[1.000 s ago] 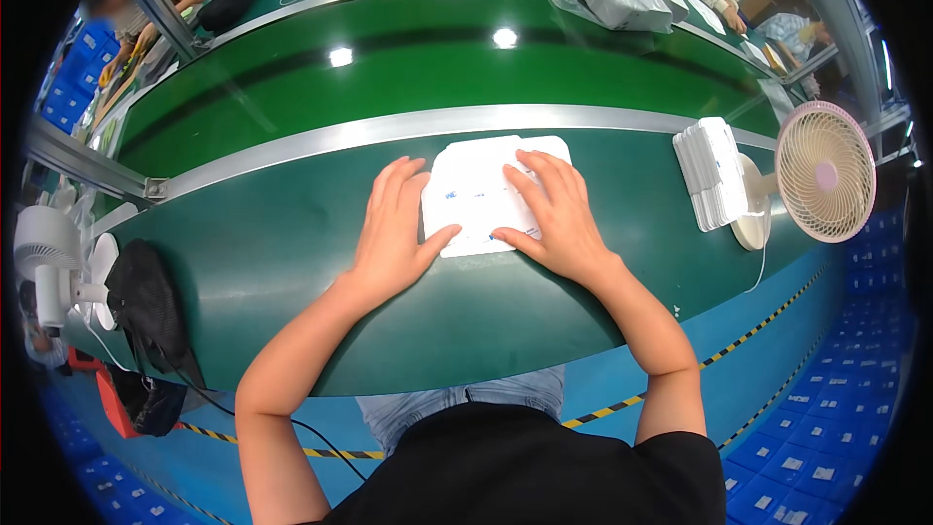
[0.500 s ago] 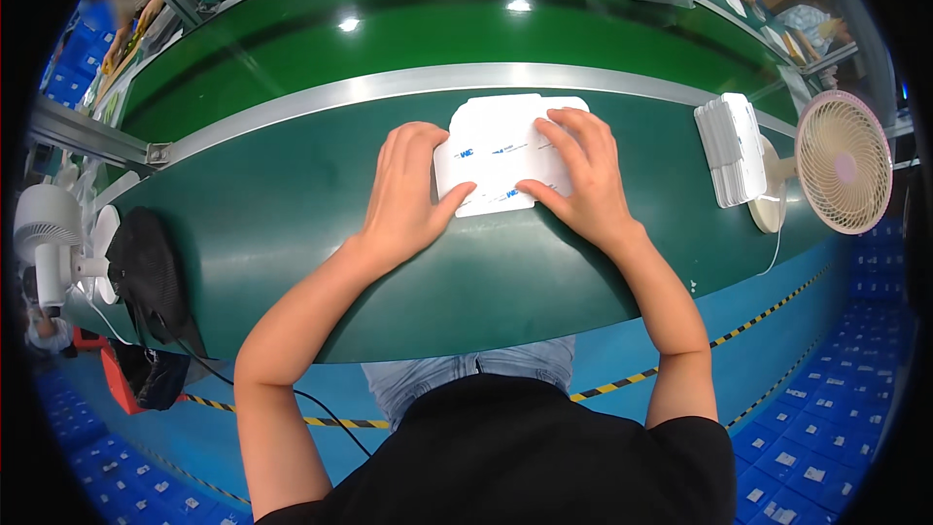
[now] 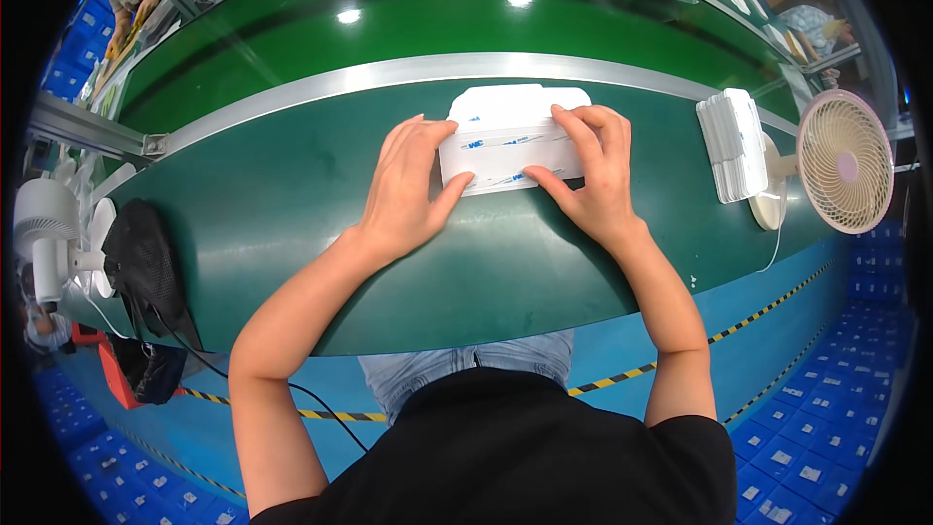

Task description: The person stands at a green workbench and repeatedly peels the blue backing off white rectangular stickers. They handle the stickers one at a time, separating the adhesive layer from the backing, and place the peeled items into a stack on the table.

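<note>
On the green table [image 3: 292, 185], both hands [image 3: 505, 180] grip a white packet [image 3: 510, 151].

Worktop [image 3: 292, 194]: green, smooth, semi-gloss, lamp glare on the far belt. Edge rail [image 3: 408, 73]: brushed metal. White flat pack [image 3: 510, 141]: matt paper or plastic, can't tell which, glossy tape strips. Fan [image 3: 844, 160]: cream plastic. Black bag [image 3: 146, 262]: matt mesh cloth.

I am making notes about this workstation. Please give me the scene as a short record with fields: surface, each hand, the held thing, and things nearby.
surface: green conveyor belt
left hand: grips left edge of white flat pack
right hand: grips its right edge
white flat pack: tilted up, over another white piece
nearby right: stack of white pieces, small fan
nearby left: white fan, black bag
</note>
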The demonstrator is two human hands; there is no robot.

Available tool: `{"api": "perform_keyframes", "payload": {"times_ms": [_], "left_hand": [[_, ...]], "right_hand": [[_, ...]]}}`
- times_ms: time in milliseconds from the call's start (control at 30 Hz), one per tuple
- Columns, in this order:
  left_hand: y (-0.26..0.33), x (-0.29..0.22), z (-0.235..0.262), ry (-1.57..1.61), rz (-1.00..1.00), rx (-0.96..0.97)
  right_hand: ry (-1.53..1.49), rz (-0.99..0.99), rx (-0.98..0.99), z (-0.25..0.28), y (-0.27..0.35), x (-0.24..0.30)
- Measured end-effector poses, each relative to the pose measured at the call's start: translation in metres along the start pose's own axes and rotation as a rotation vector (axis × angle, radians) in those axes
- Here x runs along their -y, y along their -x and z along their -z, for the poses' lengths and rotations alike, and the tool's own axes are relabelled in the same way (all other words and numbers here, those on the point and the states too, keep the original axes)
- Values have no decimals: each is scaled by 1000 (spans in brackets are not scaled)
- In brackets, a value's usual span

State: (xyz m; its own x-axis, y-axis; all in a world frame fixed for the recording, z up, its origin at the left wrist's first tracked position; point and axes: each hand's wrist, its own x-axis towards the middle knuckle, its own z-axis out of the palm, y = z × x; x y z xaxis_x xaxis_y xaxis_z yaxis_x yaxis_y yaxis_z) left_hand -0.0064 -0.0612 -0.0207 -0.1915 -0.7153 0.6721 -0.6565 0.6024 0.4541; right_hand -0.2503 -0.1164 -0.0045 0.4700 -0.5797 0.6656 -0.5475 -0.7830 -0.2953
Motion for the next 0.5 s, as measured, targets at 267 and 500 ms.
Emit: {"api": "perform_keyframes", "payload": {"times_ms": [267, 500], "left_hand": [[1, 1, 0, 22, -114, -28], [1, -1, 4, 25, -180, -44]], "right_hand": [[12, 42, -52, 4, -1, 0], [-44, 64, -33, 9, 1, 0]]}}
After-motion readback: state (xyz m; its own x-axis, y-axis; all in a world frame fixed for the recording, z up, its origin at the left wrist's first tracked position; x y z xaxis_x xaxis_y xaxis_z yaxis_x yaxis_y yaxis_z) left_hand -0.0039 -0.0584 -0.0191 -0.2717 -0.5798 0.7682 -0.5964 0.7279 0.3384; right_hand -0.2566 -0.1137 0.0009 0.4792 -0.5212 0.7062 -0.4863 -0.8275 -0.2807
